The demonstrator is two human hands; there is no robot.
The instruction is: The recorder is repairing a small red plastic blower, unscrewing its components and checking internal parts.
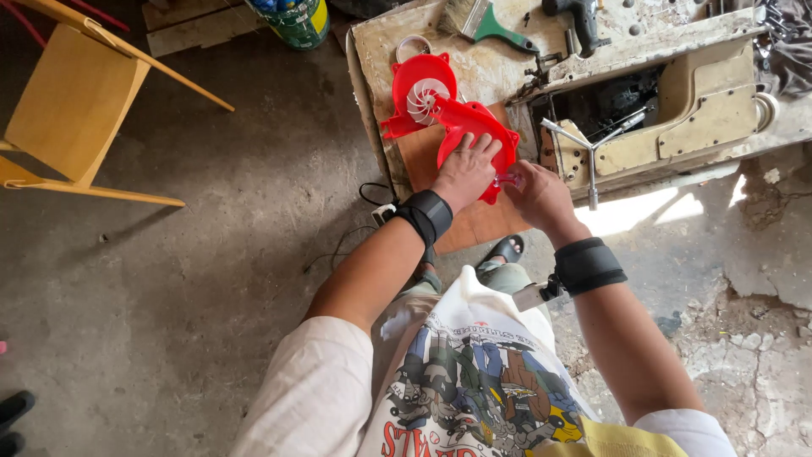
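Pressing flat on a red plastic cover (pixel 474 135), the left hand (pixel 463 173) lies w/ fingers spread open, palm down, not wrapped around anything. The right hand (pixel 540 193) sits just beside it at 3 o'clock, fingers curled in on the cover's lower right edge, where a small clear piece (pixel 511 179) shows; can't tell how tight the pinch is. Both wrists carry black bands (pixel 427 214).

The cover rests on a brown board (pixel 474 222) at the table's near edge, roughly pic centre. Touching the cover at 11 o'clock is a round red blower housing (pixel 420 91) w/ a white fan wheel (pixel 425 95) inside. At 12 o'clock from the hands, well apart, a green-handled paintbrush (pixel 486 24) lies on the worn table (pixel 385 46); at 1 o'clock a black power tool (pixel 582 21). At 3 o'clock from the right hand, a beige machine body (pixel 706 106) lies w/ its dark inner works open, and a metal T-shaped wrench (pixel 589 156) is propped near its left end.

At 9-10 o'clock, well apart, a yellow wooden chair (pixel 72 106) stands on the concrete floor (pixel 211 254). At 11-12 o'clock, top edge, a green and yellow bucket (pixel 296 21). A black cable (pixel 355 233) trails on the floor by the left forearm. A sandalled foot (pixel 506 248) shows under the table's edge.
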